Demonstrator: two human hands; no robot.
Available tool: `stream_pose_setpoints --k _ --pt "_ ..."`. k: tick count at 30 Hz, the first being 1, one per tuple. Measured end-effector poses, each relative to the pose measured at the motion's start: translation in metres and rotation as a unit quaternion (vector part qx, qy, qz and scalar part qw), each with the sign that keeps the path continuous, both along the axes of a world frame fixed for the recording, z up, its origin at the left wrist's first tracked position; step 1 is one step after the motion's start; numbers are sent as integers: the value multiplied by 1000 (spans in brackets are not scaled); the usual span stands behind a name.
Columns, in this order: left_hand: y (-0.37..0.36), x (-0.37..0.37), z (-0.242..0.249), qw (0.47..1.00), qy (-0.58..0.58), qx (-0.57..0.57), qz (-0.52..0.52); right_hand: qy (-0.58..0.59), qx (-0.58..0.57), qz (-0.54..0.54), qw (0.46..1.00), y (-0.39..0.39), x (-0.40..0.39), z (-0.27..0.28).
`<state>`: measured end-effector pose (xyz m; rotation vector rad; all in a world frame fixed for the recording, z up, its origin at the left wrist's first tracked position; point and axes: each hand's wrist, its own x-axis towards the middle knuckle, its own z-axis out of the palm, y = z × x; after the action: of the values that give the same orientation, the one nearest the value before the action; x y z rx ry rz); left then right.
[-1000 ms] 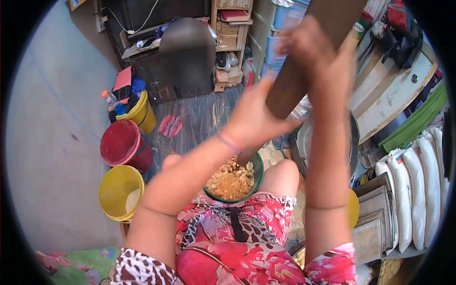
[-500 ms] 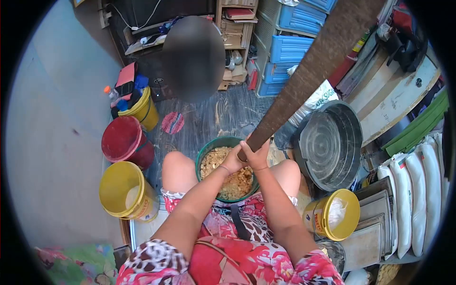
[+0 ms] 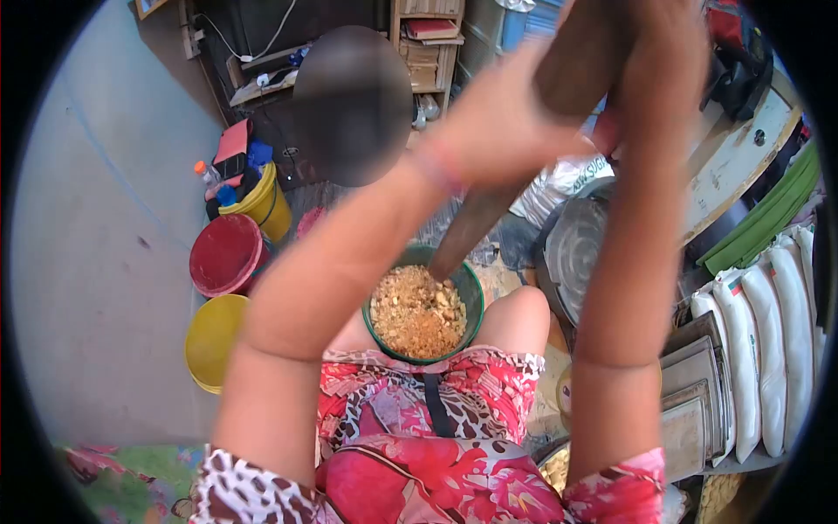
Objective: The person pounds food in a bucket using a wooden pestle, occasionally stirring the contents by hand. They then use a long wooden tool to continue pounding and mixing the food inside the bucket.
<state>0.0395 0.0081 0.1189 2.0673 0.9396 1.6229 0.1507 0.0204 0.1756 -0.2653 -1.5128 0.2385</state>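
My left hand (image 3: 515,122) and right hand (image 3: 668,39) held the wooden pole (image 3: 480,223), its lower end at the crumbs (image 3: 417,314) in the green tub (image 3: 474,301) between my legs (image 3: 517,323). An off-centre push could have tipped the tub, spilling crumbs.

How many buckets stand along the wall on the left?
3: a yellow bucket farthest off, a red bucket in the middle and another yellow bucket nearest, partly behind the left arm. That arm may hide more.
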Motion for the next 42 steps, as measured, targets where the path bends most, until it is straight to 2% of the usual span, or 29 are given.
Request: stream_pose_setpoints --k 1,3,6,7,8,10,11,12,13,14,16,17,18,20,23,24,26,27,28,31,32,33,35,36,37,39,40,41,42 --pt "-32 6 53 985 116 -104 75 49 -46 43 997 -19 -6 30" --pt "-42 38 106 988 -39 -139 59 -137 88 299 940 16 25 82" --pt "-29 16 93 994 -5 34 -104 -54 110 246 962 34 6 68" --pt "-21 28 95 994 27 -70 84 -13 123 217 968 37 1 65" --pt "-7 18 59 995 14 -12 96 -67 -61 318 944 5 16 46" --pt "18 -4 -63 991 -14 3 131 -143 -4 -58 988 131 11 -79" --pt "13 -5 -129 993 -79 -10 88 23 -237 219 946 53 -25 -138" --pt "18 -17 -219 987 -74 -68 129 -7 -46 109 993 71 -42 -226" --pt "18 -33 -316 953 -181 -235 62 -82 -189 113 972 73 -58 -347" --pt "26 -48 -363 946 -146 -285 54 5 -320 217 922 47 -68 -365" --pt "25 -57 -345 930 -116 -345 52 -1 -352 208 912 44 -63 -366" --pt "13 -58 -342 903 -76 -421 49 -90 -382 211 895 39 -51 -362" --pt "15 -61 -345 932 -54 -356 49 -179 -391 215 877 45 -49 -349" --pt "17 -52 -338 961 -100 -253 42 -132 -354 217 900 38 -52 -332" --pt "9 -50 -302 947 -59 -311 48 -72 -244 176 951 29 -54 -284" --pt "6 -50 -277 939 -67 -334 49 -66 -189 156 967 28 -51 -251" --pt "12 -42 -206 989 21 -127 78 -51 -70 98 991 29 -43 -167" --pt "7 -35 -163 993 -16 -90 70 -22 -112 134 984 19 -38 -123" --pt "-1 -30 -109 994 8 -91 56 -32 -30 46 998 26 -34 -84" --pt "-7 -19 9 992 -8 68 109 -125 165 200 957 29 -9 50" --pt "-22 -8 44 975 -16 -133 175 -123 138 239 953 28 -4 67" --pt "-7 -12 69 994 -5 91 -51 -116 118 251 954 24 -5 76" --pt "-31 -25 99 982 3 -78 -173 -102 101 258 955 23 -9 85" --pt "-30 -22 91 974 -30 -78 -213 -97 91 260 956 26 -10 80" --pt "-8 -13 68 978 90 188 6 -87 83 259 958 28 -6 72" --pt "-1 -15 2 996 -63 -32 57 -59 13 185 981 31 -6 30" --pt "11 -20 -57 980 1 140 142 -75 -13 20 997 48 -11 -19" --pt "10 -22 -128 992 -22 -76 101 -96 -35 -95 990 61 -20 -93" --pt "16 -25 -220 984 -61 -82 145 -56 -86 70 992 55 -39 -187"
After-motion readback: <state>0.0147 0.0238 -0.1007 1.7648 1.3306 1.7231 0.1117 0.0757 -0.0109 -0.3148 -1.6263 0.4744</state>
